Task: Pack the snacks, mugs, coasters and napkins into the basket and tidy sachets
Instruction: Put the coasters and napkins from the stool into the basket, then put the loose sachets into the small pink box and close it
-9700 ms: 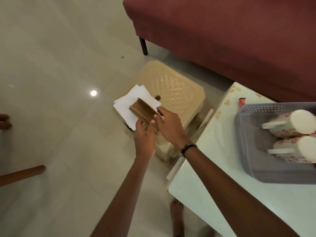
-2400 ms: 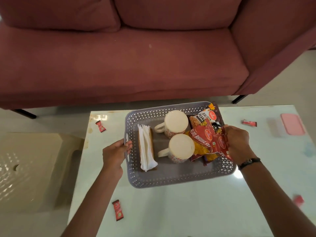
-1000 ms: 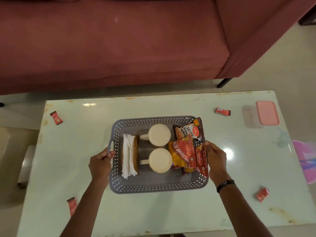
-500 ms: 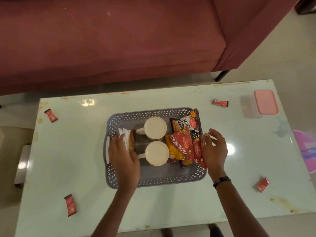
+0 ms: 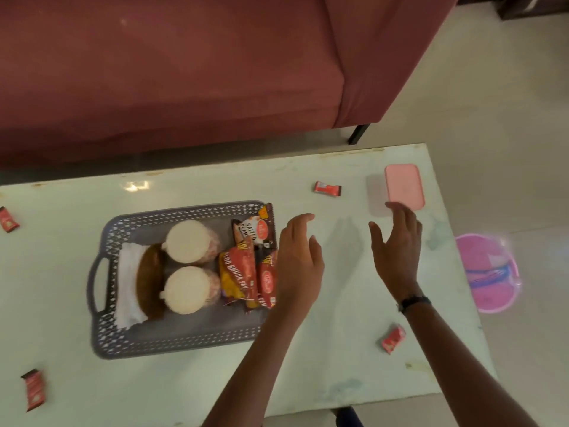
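A grey perforated basket (image 5: 172, 337) sits on the pale table. Inside it lie two mugs (image 5: 188, 241) on their sides, white napkins (image 5: 127, 285), brown coasters (image 5: 149, 278) and red snack packets (image 5: 243, 269). My left hand (image 5: 300, 260) hovers open over the basket's right edge, hiding part of it. Further right, my right hand (image 5: 397, 241) is open above the table, its fingertips near a pink lidded box (image 5: 404, 185). Small red sachets lie scattered: one (image 5: 327, 188) at the back, one (image 5: 392, 339) front right, one (image 5: 8, 219) far left, one (image 5: 34, 389) front left.
A maroon sofa (image 5: 184, 72) stands right behind the table (image 5: 338, 349). A pink round container (image 5: 486, 272) sits on the floor beyond the table's right edge. The floor is pale tile.
Both hands have left the basket and moved right. The left hand crossed from the napkins to the basket's right edge; the right hand has gone toward the pink box.
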Demonstrator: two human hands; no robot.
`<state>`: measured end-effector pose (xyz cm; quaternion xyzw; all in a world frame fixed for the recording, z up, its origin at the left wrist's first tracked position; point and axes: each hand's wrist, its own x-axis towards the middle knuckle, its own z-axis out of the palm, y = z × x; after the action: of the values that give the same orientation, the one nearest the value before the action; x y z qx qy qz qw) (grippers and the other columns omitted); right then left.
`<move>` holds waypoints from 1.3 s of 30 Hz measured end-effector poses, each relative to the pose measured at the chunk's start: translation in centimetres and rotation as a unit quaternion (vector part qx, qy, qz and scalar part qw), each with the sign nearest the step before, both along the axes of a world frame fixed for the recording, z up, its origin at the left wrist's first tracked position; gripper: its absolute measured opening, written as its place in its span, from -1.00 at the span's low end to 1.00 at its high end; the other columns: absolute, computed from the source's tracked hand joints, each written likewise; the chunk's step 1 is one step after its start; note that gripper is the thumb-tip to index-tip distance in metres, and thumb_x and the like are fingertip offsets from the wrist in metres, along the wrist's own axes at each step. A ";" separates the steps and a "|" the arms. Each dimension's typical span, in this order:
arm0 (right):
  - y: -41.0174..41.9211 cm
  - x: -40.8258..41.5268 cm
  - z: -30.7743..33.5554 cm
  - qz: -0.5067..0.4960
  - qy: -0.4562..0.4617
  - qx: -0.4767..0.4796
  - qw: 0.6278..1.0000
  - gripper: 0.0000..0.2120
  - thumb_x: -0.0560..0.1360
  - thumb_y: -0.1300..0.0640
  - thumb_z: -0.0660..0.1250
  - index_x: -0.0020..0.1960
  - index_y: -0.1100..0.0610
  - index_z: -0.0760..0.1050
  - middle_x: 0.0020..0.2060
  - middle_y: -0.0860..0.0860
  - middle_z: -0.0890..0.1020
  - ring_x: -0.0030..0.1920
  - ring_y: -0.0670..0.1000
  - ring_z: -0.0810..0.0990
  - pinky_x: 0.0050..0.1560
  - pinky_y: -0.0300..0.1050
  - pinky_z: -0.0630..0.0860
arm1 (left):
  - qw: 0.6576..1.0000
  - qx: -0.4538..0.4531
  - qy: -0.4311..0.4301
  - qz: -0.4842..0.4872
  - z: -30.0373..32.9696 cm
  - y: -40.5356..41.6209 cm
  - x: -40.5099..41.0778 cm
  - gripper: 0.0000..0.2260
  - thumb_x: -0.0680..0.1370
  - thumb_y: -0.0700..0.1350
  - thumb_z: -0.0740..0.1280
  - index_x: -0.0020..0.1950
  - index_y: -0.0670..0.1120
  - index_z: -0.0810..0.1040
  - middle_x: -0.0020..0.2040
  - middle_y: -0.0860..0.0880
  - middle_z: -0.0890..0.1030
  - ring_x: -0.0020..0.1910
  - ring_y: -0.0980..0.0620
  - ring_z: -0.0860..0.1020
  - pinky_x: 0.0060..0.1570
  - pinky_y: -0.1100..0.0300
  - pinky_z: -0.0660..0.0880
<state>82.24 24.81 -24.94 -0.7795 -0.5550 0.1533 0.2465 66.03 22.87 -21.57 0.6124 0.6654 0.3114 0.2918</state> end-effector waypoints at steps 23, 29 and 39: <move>-4.5 4.0 -3.1 0.113 0.051 -0.124 0.984 -0.50 0.52 0.00 0.34 0.42 0.04 0.35 0.48 0.15 0.24 0.36 0.23 0.33 0.23 -0.16 0.33 | 0.821 -0.397 -0.383 0.148 -6.3 -3.7 8.4 -0.69 0.62 -0.04 0.14 0.34 -0.09 0.38 0.32 -0.09 0.50 0.24 -0.02 0.50 0.28 0.10 0.41; -8.4 0.7 -0.4 0.091 0.147 -0.126 0.977 -0.52 0.52 -0.03 0.32 0.41 0.01 0.36 0.48 0.10 0.27 0.38 0.11 0.31 0.26 -0.21 0.24 | 0.746 -0.381 -0.522 0.157 -7.0 -5.0 8.2 -0.54 0.55 0.23 0.10 0.31 0.02 0.47 0.18 -0.03 0.63 0.18 -0.01 0.59 0.08 0.10 0.57; -7.8 1.2 2.0 0.104 0.225 -0.130 0.960 -0.56 0.52 -0.05 0.30 0.39 -0.12 0.36 0.49 -0.02 0.27 0.18 -0.39 0.11 0.32 -0.06 0.30 | 0.765 -0.355 -0.512 0.166 -5.6 -3.8 8.3 -0.43 0.41 0.32 0.12 0.28 0.03 0.47 0.20 -0.12 0.59 0.16 -0.13 0.59 0.13 -0.05 0.55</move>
<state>83.41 17.00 -22.90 -0.6880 -0.5385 0.4204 0.2448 74.35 19.04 -27.12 0.0950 0.5713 0.3639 0.7295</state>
